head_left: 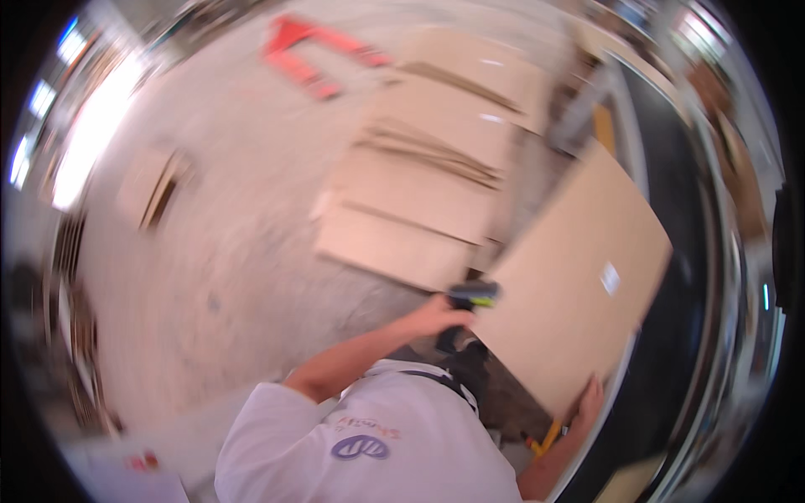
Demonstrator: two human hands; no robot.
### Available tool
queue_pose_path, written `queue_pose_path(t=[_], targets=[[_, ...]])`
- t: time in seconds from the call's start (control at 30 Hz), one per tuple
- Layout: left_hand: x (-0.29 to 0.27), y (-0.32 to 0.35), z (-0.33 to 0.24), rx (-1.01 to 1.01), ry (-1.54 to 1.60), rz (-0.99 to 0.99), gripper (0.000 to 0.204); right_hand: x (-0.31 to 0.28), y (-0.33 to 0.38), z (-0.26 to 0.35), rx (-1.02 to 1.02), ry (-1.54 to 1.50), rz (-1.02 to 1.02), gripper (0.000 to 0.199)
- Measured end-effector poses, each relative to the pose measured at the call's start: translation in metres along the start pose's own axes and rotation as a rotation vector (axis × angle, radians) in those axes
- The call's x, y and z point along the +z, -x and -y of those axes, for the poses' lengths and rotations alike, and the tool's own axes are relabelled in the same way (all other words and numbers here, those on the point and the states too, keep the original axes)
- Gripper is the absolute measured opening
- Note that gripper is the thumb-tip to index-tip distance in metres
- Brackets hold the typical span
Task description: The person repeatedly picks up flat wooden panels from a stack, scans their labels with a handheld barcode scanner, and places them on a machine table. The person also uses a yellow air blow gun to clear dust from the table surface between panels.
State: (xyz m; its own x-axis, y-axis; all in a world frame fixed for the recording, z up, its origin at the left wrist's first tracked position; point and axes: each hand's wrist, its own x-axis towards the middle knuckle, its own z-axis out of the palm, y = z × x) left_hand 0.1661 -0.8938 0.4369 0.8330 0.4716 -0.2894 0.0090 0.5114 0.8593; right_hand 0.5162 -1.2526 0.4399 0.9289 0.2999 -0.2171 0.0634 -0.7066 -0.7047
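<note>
My left hand (444,316) is wrapped round a dark, pistol-shaped handheld tool (472,294) with a yellow-green patch. It is close to the left edge of a large light-brown board (579,260), which lies askew and partly over a black conveyor belt (671,218). A small white label (610,279) is on the board's face. At the board's near right edge, my right hand (589,404) grips it, with part of the fingers hidden and blurred. Beside my right forearm is something yellow (549,436), too smeared to name.
Stacks of similar brown boards (419,180) stand left of the belt. A red pallet jack (289,63) is on the concrete floor (235,193) farther back. One small pile of panels (155,189) sits at the left. The belt's pale metal rail (625,126) runs beside the board.
</note>
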Motion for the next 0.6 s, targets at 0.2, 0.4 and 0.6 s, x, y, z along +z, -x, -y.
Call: queue_pose_path(t=[0.2, 0.4, 0.6], targets=[[-0.099, 0.186, -0.024, 0.201, -0.052, -0.176, 0.027, 0.121, 0.032, 0.079, 0.294, -0.486, 0.386, 0.072], [-0.193, 0.274, -0.076, 0.338, -0.073, -0.508, 0.036, 0.269, 0.068, 0.132, 0.167, -0.418, 0.631, 0.072], [-0.349, 0.362, -0.095, 0.228, -0.101, -0.728, 0.043, 0.486, 0.135, 0.255, 0.165, 0.035, 0.538, 0.068]])
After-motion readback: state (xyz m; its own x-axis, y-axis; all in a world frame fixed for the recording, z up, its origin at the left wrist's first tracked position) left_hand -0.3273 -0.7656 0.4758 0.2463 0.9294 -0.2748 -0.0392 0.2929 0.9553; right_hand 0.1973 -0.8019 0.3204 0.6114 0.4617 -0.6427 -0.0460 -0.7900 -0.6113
